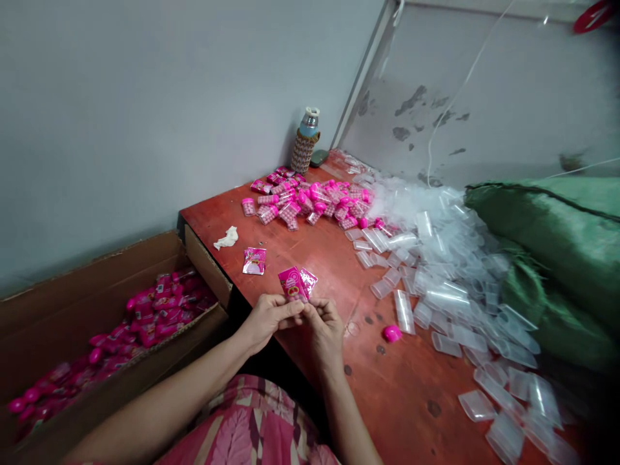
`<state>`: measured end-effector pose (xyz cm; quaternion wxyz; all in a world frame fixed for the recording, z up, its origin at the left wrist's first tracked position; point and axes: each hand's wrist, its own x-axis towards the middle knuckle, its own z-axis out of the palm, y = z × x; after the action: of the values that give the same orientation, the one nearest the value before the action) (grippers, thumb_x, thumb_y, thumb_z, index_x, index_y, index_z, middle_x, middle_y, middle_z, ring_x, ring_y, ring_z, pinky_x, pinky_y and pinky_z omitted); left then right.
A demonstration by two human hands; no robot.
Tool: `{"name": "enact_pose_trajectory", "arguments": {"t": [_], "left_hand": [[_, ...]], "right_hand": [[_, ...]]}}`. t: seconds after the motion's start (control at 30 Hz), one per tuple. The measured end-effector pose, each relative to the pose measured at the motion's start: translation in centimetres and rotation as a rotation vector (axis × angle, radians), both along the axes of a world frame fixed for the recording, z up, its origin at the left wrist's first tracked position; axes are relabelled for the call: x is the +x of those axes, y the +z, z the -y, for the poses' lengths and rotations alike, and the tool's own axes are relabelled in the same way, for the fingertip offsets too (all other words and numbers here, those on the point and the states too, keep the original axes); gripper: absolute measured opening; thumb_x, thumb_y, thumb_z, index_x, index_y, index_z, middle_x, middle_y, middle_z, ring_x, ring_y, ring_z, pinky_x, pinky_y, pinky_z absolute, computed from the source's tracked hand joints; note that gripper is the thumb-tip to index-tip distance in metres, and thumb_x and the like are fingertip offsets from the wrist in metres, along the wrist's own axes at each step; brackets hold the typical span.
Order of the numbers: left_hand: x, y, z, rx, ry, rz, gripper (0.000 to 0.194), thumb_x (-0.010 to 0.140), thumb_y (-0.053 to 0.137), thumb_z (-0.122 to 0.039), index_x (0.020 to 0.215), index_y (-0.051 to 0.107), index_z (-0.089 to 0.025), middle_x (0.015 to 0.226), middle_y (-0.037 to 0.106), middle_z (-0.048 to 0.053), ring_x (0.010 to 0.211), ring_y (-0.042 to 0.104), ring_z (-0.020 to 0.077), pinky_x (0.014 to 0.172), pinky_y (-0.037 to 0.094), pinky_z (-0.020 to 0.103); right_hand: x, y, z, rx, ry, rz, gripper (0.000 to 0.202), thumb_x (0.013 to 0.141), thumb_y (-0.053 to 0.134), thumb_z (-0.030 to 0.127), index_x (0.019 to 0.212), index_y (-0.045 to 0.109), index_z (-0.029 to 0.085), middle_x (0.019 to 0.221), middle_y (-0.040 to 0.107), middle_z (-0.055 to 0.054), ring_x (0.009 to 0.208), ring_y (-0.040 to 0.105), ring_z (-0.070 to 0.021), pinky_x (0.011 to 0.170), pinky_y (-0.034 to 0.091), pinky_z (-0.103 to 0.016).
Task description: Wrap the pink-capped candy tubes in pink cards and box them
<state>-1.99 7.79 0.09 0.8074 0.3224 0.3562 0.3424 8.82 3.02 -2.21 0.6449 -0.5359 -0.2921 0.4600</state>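
Over the red table's near edge, my left hand (268,318) and my right hand (325,326) meet, fingertips together. Pinched between them are pink printed labels (292,283), fanned out, with a second one (309,279) showing behind the front one. A small stack of similar pink labels (254,261) lies on the table just beyond my left hand. Right of my right hand sits a loose pink cap (392,333). Clear plastic tubes (404,311) lie close by it. My fingertips hide the labels' lower edges.
Pink-capped containers filled with small balls (290,210) are heaped at the back. A big pile of clear tubes (450,297) spreads along the right, beside a green sack (557,258). A bottle in a knitted cover (305,145) stands by the wall. At left, a cardboard box (208,258) holds pink packed containers.
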Motion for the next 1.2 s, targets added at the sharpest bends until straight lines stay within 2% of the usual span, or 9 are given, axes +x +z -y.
{"name": "enact_pose_trajectory", "arguments": {"t": [0.1, 0.23, 0.3, 0.47, 0.57, 0.67, 1.0, 1.1, 1.2], "left_hand": [[-1.5, 0.6, 0.3, 0.025, 0.082, 0.003, 0.022, 0.064, 0.070, -0.029, 0.070, 0.066, -0.008, 0.072, 0.067, 0.008, 0.068, 0.061, 0.0155, 0.071, 0.049, 0.030], [-5.1, 1.5, -0.5, 0.124, 0.540, 0.052, 0.040, 0.070, 0.057, -0.051, 0.089, 0.064, -0.016, 0.094, 0.067, 0.009, 0.087, 0.062, 0.0220, 0.080, 0.047, 0.038], [-6.0, 1.2, -1.2, 0.205, 0.646, -0.002, 0.051, 0.072, 0.047, -0.059, 0.100, 0.062, -0.019, 0.098, 0.067, 0.009, 0.091, 0.061, 0.0230, 0.083, 0.046, 0.040], [-2.7, -1.2, -3.4, 0.762, 0.195, -0.587, 0.041, 0.071, 0.060, -0.040, 0.108, 0.061, -0.021, 0.119, 0.056, 0.008, 0.115, 0.046, 0.0255, 0.101, 0.027, 0.040], [0.5, -3.0, -4.5, 1.066, 0.035, -0.863, 0.035, 0.074, 0.058, -0.034, 0.108, 0.060, -0.023, 0.127, 0.050, 0.007, 0.125, 0.031, 0.0274, 0.105, 0.010, 0.047], [1.8, -4.3, -4.8, 1.175, -0.018, -0.991, 0.026, 0.078, 0.054, -0.029, 0.103, 0.063, -0.026, 0.126, 0.050, 0.006, 0.126, 0.028, 0.0276, 0.103, 0.005, 0.051], [1.6, -4.1, -3.9, 1.177, 0.090, -0.790, 0.023, 0.080, 0.051, -0.027, 0.099, 0.064, -0.028, 0.118, 0.057, 0.003, 0.121, 0.037, 0.0231, 0.104, 0.013, 0.047], [1.5, -3.2, -3.0, 0.997, 0.120, -0.601, 0.030, 0.077, 0.056, -0.029, 0.106, 0.061, -0.026, 0.117, 0.058, 0.005, 0.116, 0.043, 0.0236, 0.102, 0.024, 0.044], [1.3, -1.9, -2.6, 0.627, 0.093, -0.436, 0.042, 0.072, 0.061, -0.037, 0.111, 0.058, -0.022, 0.108, 0.062, 0.008, 0.099, 0.056, 0.0241, 0.088, 0.042, 0.039]], "right_hand": [[-0.6, 0.7, -0.7, 0.011, 0.063, -0.042, 0.015, 0.070, 0.066, 0.027, 0.077, 0.055, 0.019, 0.067, 0.062, 0.002, 0.058, 0.058, -0.0116, 0.056, 0.047, -0.024], [-0.2, 1.6, -1.0, 0.032, 0.072, -0.033, 0.017, 0.073, 0.063, 0.031, 0.083, 0.054, 0.019, 0.071, 0.064, 0.000, 0.057, 0.059, -0.0130, 0.055, 0.049, -0.027], [0.9, 1.5, -1.0, 0.024, 0.020, 0.000, 0.019, 0.074, 0.061, 0.033, 0.083, 0.055, 0.018, 0.073, 0.064, -0.002, 0.058, 0.060, -0.0131, 0.055, 0.049, -0.027], [2.8, 0.7, -0.8, -0.021, -0.020, 0.066, 0.019, 0.075, 0.060, 0.035, 0.081, 0.056, 0.018, 0.071, 0.063, -0.001, 0.056, 0.058, -0.0117, 0.054, 0.048, -0.025], [3.0, 0.4, -0.4, -0.043, 0.013, 0.082, 0.019, 0.075, 0.059, 0.036, 0.081, 0.056, 0.018, 0.071, 0.063, -0.001, 0.056, 0.058, -0.0118, 0.053, 0.047, -0.025], [3.2, 0.4, 0.0, -0.077, 0.015, 0.099, 0.020, 0.075, 0.059, 0.037, 0.079, 0.056, 0.018, 0.070, 0.063, -0.001, 0.055, 0.058, -0.0116, 0.052, 0.046, -0.024], [3.4, 0.4, -2.7, -0.031, -0.069, 0.143, 0.029, 0.069, 0.064, 0.034, 0.092, 0.054, 0.019, 0.083, 0.064, -0.002, 0.069, 0.059, -0.0144, 0.059, 0.046, -0.026], [3.6, 0.7, -3.8, 0.017, -0.039, 0.059, 0.033, 0.068, 0.065, 0.029, 0.096, 0.051, 0.019, 0.070, 0.063, 0.002, 0.059, 0.057, -0.0117, 0.056, 0.043, -0.024], [4.1, 1.2, -4.2, 0.001, -0.010, 0.067, 0.034, 0.067, 0.066, 0.026, 0.096, 0.050, 0.018, 0.058, 0.058, 0.006, 0.052, 0.052, -0.0091, 0.052, 0.039, -0.021]]}}
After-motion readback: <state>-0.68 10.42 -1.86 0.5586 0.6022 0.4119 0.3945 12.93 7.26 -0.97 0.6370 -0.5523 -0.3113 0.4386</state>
